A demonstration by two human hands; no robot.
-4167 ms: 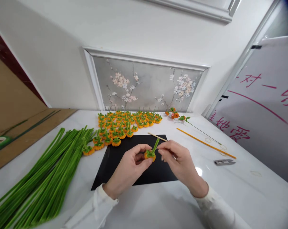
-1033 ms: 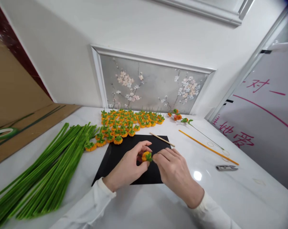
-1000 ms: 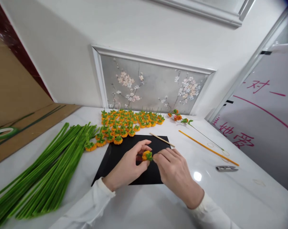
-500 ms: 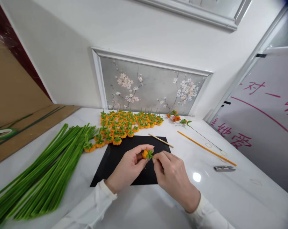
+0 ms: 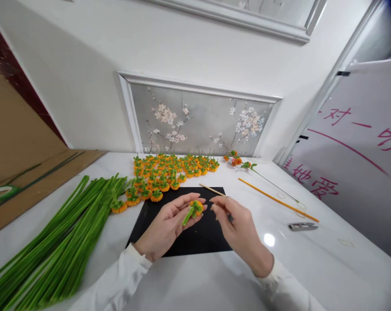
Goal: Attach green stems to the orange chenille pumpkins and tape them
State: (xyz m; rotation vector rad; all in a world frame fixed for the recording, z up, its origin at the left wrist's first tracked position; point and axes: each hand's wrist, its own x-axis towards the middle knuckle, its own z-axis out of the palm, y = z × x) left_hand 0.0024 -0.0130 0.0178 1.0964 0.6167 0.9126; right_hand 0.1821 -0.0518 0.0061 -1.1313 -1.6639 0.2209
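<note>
The orange flower (image 5: pixel 199 207) is over the middle of the black mat (image 5: pixel 198 242), its green collar (image 5: pixel 194 207) facing upward and its short green stem (image 5: pixel 187 217) slanting toward the mat's front left; the left hand (image 5: pixel 168 224) holds it from beneath, fingers loosely curled and thumb near the stem, a light hold rather than a tight one; the right hand (image 5: pixel 242 231) is just beside it, over the mat's right part, thumb and forefinger tips slightly parted, with nothing visible between them.

The step in hand looks like shaping the collar; it seems best done with the left fingers steadying the orange part, lightly enough not to crush its ridges, while the right fingertips work close to the stem; bending each green piece a little at a time should spare the fuzzy surface, and a hard tug on the stem could loosen the join.

The rows of orange flowers (image 5: pixel 174 166) behind the mat, mostly stem up, offer a handy model; the wooden stick (image 5: pixel 212 189) lies at the mat's back right corner; the snips (image 5: pixel 303 226) lie well to its right; the green strips (image 5: pixel 62 237) fan out to its left.
</note>
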